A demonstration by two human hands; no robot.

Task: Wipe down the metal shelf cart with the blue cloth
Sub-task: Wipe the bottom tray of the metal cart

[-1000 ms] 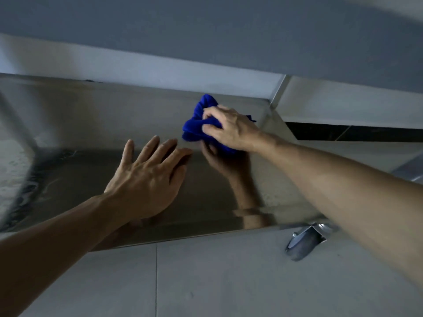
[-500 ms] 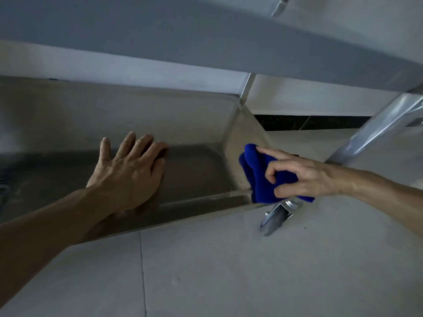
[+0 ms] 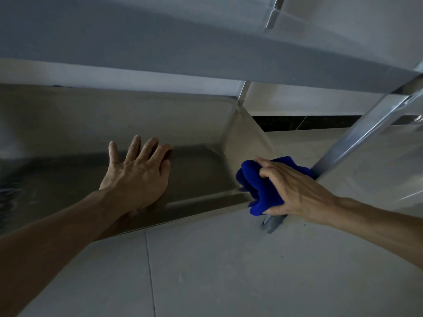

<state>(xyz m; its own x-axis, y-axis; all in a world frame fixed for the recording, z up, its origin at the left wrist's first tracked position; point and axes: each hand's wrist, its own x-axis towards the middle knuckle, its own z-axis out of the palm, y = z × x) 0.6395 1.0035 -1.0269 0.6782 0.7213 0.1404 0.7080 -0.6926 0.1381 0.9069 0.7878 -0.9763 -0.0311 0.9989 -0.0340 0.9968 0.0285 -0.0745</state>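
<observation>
The bottom shelf of the metal cart (image 3: 196, 170) is a shiny steel tray with raised walls. My left hand (image 3: 137, 177) lies flat on the tray floor with fingers spread. My right hand (image 3: 295, 191) grips the bunched blue cloth (image 3: 258, 188) at the tray's front right corner, against the rim beside the corner post (image 3: 357, 138). Part of the cloth is hidden under my fingers.
An upper shelf (image 3: 183, 49) of the cart overhangs the whole tray. A grey caster wheel (image 3: 272, 223) sits under the front right corner. Pale floor tiles (image 3: 229, 271) lie in front, and a dark skirting strip (image 3: 297, 123) runs along the wall behind.
My right hand carried the blue cloth from the back right of the tray to its front right corner and now grips it against the rim. My left hand stayed flat on the tray.
</observation>
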